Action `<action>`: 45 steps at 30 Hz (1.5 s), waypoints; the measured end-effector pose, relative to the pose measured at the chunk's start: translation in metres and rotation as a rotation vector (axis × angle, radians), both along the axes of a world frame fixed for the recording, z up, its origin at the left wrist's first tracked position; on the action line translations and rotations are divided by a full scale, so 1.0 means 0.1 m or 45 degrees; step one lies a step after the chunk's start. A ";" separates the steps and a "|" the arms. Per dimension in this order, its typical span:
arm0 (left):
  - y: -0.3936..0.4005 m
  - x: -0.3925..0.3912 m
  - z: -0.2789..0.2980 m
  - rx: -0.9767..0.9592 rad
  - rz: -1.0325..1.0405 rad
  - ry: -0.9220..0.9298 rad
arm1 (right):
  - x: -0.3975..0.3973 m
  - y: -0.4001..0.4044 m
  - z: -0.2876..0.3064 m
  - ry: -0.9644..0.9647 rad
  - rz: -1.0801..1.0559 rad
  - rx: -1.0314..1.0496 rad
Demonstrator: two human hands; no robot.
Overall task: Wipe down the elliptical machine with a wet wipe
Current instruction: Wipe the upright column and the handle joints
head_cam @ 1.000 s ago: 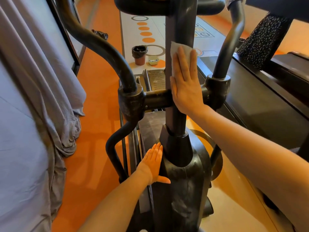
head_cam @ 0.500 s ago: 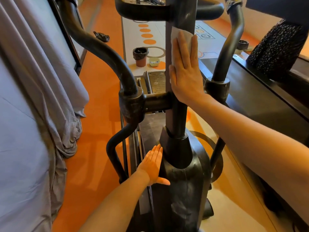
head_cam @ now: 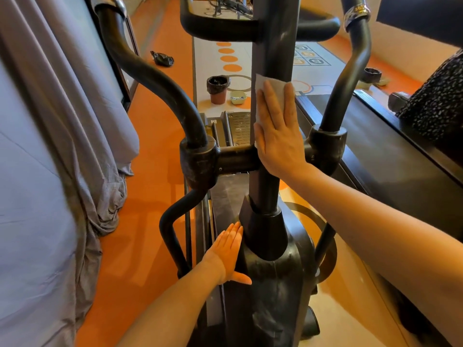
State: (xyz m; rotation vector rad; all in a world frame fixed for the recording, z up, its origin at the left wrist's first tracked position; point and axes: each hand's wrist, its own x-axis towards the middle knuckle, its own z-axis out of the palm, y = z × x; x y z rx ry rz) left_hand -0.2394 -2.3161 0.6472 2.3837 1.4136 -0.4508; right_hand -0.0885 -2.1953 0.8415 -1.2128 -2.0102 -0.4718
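The black elliptical machine (head_cam: 273, 41) fills the middle of the view, its upright post rising from a rounded housing. My right hand (head_cam: 278, 136) lies flat with straight fingers on the post, pressing a white wet wipe (head_cam: 264, 82) against it just above the crossbar joint. The wipe's top edge shows beyond my fingertips. Lower down, my left hand (head_cam: 229, 254) rests flat against the left side of the housing, fingers straight and thumb spread. It holds nothing.
Curved black handlebars (head_cam: 160, 81) flank the post on both sides. Grey draped cloth (head_cam: 50, 171) hangs at the left. A dark treadmill (head_cam: 390, 156) runs along the right. On the orange floor behind stand a small bin (head_cam: 217, 90) and a pale dish (head_cam: 238, 97).
My right hand with the wipe slid up the post, then came back down a little. The left hand stayed in place on the housing.
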 end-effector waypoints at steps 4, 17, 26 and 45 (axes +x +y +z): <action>-0.02 0.00 0.02 0.029 0.007 -0.040 | 0.05 0.14 0.30 -0.042 0.043 0.017; -0.04 0.02 0.06 0.014 0.002 0.022 | 0.15 -0.02 -0.01 -0.080 0.101 -0.108; -0.04 0.04 0.07 0.031 0.032 0.021 | 0.10 0.12 0.23 -0.048 0.082 -0.048; 0.35 0.23 0.55 1.042 -0.104 -0.495 | 0.47 -0.04 0.01 -0.200 0.282 -0.177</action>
